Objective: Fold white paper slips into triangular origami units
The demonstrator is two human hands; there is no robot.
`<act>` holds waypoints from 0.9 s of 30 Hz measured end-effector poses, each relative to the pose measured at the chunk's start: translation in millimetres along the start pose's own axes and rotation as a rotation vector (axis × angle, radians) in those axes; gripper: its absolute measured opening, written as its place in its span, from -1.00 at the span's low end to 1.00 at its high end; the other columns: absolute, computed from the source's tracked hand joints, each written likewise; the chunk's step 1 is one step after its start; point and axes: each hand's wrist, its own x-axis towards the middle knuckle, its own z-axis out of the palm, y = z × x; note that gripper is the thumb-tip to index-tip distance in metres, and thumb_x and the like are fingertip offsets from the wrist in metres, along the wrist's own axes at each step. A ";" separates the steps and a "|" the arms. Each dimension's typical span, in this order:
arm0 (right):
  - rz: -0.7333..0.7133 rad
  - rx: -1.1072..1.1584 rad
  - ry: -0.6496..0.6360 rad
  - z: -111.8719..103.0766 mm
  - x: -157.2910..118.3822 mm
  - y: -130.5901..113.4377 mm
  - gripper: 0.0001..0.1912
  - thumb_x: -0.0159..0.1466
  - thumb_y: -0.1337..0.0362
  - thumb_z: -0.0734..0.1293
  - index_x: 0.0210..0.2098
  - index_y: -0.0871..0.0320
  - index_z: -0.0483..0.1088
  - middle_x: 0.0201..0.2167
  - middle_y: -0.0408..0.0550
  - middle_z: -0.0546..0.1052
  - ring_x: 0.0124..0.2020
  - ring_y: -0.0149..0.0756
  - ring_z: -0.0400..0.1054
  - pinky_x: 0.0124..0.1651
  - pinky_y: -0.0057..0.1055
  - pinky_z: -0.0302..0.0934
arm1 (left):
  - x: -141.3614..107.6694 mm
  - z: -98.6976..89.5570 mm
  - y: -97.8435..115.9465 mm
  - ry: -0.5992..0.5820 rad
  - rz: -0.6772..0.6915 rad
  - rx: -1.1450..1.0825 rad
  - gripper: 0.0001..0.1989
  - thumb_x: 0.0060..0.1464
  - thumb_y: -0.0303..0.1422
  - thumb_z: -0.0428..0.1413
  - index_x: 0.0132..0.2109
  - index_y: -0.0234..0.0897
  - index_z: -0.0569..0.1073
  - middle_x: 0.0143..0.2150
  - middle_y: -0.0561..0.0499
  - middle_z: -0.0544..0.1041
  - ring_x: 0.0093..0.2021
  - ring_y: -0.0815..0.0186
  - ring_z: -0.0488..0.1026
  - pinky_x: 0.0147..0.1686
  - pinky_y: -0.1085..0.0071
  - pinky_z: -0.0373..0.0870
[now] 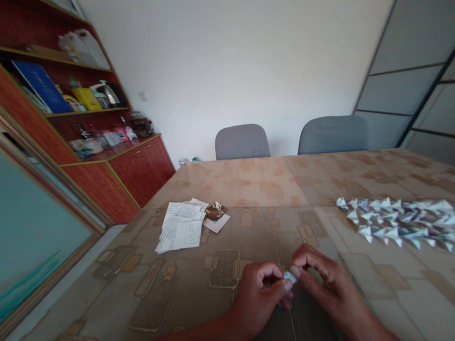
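I pinch a small, pale folded paper piece (290,277) between the thumb and forefinger of my left hand (257,297). The thumb and forefinger of my right hand (335,287) meet at its right end, so both sets of fingers are closed narrow on it, with the fingertips almost together. The rest of the paper is hidden under my fingers, and I cannot tell its full shape. I hold it just above the brown-and-beige table (258,181) with its pattern of rounded rectangles.

Ahead of my fingers and off to the left, loose white paper slips with printed lines (183,229) lie fanned out and overlapping. At the right edge of that pile, nearer my fingers, are a brown-and-white printed piece (215,211) and, partly under it, a plain white paper piece (218,223).

Well off to the right of my fingers and farther ahead, a long cluster of pointed, silvery-white folded pieces (401,222) lies in several rows, its tips sticking out along the near side; its far right end is blurred.

Beyond the far edge, straight ahead of my fingers, a grey rounded chair back (242,142) shows, with a wider grey chair back (333,134) to its right. Far left stands a reddish wooden cabinet (139,170) with filled shelves.
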 end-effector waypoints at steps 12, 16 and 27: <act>0.038 0.049 0.037 -9.2 0.5 12.4 -0.95 0.23 0.27 0.35 -0.37 0.08 0.41 -0.46 -0.19 0.44 -0.40 -0.35 0.34 -0.31 -0.48 0.22 | 3.6 -1.0 -8.0 0.031 -0.066 -0.097 -0.64 -0.01 -0.12 0.21 -0.46 -0.35 0.36 -0.54 0.00 0.49 -0.61 0.42 0.41 -0.55 0.50 0.34; 0.029 0.069 0.045 -8.4 1.7 6.8 -0.87 0.26 0.26 0.31 -0.43 0.10 0.39 -0.49 -0.20 0.40 -0.43 -0.36 0.33 -0.34 -0.49 0.21 | 2.7 0.0 -7.3 0.032 -0.036 -0.086 -0.66 0.00 -0.14 0.21 -0.45 -0.35 0.36 -0.54 0.01 0.48 -0.61 0.41 0.40 -0.54 0.50 0.33; 0.214 0.161 0.030 -10.9 3.1 2.7 -0.63 0.28 0.02 0.23 -0.54 0.11 0.24 -0.59 -0.24 0.23 -0.53 -0.37 0.17 -0.45 -0.50 0.11 | 2.5 -1.7 -1.7 0.049 0.039 0.010 -0.71 0.05 -0.23 0.17 -0.48 -0.38 0.45 -0.57 0.00 0.49 -0.57 0.37 0.43 -0.49 0.48 0.34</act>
